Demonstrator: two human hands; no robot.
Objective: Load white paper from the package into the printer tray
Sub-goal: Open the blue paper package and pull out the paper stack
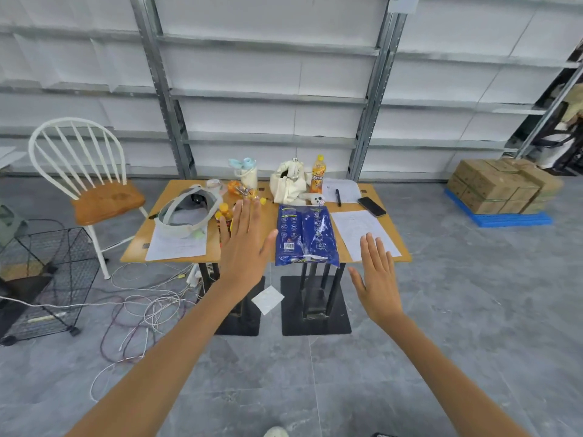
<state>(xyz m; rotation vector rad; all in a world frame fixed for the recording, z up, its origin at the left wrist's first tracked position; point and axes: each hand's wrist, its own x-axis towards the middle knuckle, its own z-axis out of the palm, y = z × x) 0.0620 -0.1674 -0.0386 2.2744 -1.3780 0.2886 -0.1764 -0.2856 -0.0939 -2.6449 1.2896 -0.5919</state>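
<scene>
A blue plastic paper package [305,235] lies on the wooden table [372,197], its near end hanging slightly over the front edge. My left hand [244,241] is stretched out flat, fingers apart, just left of the package and holding nothing. My right hand [377,275] is also flat and open, lower and to the right of the package, in front of a printed sheet [362,231]. Neither hand touches the package. No printer or tray is in view.
The table also holds a white headset [186,212], orange bottles [318,173], a cream bag [288,184], a phone [371,206], a pen and papers. A white chair [91,184] and wire basket [47,279] stand left; cables [145,310] lie on the floor. Stacked boxes [501,187] sit right.
</scene>
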